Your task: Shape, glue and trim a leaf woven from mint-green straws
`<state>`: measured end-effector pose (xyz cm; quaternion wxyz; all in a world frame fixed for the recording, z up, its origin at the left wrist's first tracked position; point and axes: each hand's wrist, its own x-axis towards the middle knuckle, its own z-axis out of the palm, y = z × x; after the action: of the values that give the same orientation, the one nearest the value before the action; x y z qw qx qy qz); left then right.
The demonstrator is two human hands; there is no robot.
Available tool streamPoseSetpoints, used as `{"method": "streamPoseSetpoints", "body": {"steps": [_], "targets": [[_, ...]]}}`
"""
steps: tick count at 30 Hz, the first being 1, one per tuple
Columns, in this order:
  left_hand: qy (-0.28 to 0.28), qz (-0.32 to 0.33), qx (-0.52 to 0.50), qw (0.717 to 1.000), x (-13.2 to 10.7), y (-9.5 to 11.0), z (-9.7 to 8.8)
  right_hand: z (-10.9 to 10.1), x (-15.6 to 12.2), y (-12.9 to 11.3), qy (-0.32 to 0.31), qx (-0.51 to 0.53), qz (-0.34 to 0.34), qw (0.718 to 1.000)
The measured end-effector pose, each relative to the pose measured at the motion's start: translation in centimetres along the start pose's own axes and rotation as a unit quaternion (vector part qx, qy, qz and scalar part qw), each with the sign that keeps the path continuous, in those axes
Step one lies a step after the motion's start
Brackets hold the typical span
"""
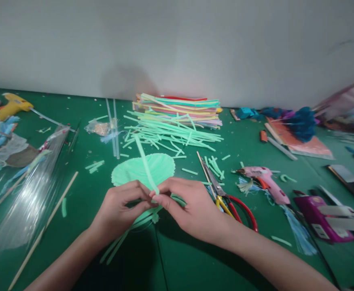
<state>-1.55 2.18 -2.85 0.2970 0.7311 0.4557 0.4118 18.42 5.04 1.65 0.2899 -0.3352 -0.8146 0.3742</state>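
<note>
In our fingertips is a mint-green pipe cleaner [146,165], its lower end right at the grip and its length slanting up and away, slightly to the left. Our right hand [191,202] has thumb and forefinger pinched on that lower end. Our left hand [119,206] brings its fingertips in against the same spot; we cannot tell whether they are clamped on the stem too.

Just beyond the grip, partly behind our fingers, we see a mint-green scalloped disc [163,163]. Below the grip, thin green stems [116,244] trail toward us, left of centre. Farther beyond the disc lies a loose pile of mint-green pipe cleaners [177,131], with a multicoloured bundle [177,103] behind it.

Right of the grip, near our right wrist, are red-handled scissors [251,214], and past them a pink glue gun [264,180]. Left of the grip we have a wooden stick [52,216], then clear plastic sleeves [28,202], and, well apart at the far left, a yellow glue gun [13,107]. All of it is on a green tabletop [201,262].
</note>
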Motion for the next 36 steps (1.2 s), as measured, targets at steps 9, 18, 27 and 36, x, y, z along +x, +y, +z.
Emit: {"method": "streamPoseSetpoints", "body": {"steps": [9,18,27,36], "targets": [[0.003,0.004,0.003,1.000,-0.1,-0.1,0.5,-0.2,0.6,0.2,-0.059,0.009,0.137,0.989],[0.032,-0.002,0.024,0.999,-0.2,0.0,0.8,1.0,0.1,0.3,0.007,-0.044,0.083,0.996],[-0.003,-0.037,-0.023,0.999,0.2,0.1,0.5,1.5,-0.3,1.1,0.046,-0.077,-0.088,0.992],[0.014,-0.060,-0.034,0.998,0.0,0.3,1.0,1.3,0.3,1.2,0.060,-0.012,-0.073,0.995]]}}
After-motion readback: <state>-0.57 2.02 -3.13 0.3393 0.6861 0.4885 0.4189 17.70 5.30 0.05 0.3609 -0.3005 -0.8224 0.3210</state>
